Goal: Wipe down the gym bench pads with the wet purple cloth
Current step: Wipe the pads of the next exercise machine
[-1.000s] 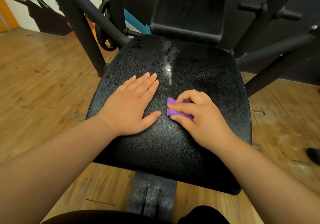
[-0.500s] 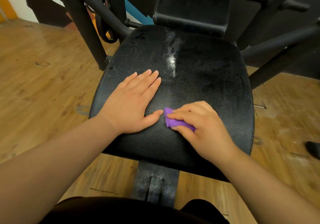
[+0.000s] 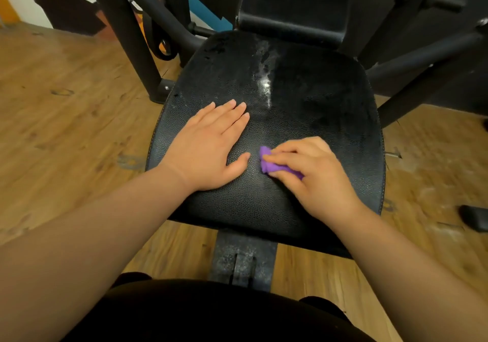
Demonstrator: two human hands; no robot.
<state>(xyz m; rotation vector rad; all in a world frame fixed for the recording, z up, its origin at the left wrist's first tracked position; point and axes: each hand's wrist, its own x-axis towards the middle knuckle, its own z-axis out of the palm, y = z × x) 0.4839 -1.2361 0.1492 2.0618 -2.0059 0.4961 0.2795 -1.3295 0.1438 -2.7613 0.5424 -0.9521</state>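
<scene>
A black textured seat pad [image 3: 317,109] fills the middle of the head view, with a wet shiny streak [image 3: 265,77] running down its far centre. My left hand [image 3: 208,148] lies flat on the pad's left half, fingers straight. My right hand [image 3: 314,175] grips a small bunched purple cloth [image 3: 272,164] and holds it against the pad near the middle; most of the cloth is hidden under the fingers. A black back pad [image 3: 293,6] rises behind the seat.
Black steel frame tubes [image 3: 126,32] stand to the left and right of the seat, and a dusty support post [image 3: 243,259] sits below its front edge. Wooden floor [image 3: 66,119] surrounds the bench. A dark shoe-like object [image 3: 475,217] lies at the right edge.
My right hand with the cloth has slid toward me and a little left, close to my left thumb. My left hand stays flat on the pad. The camera has shifted slightly.
</scene>
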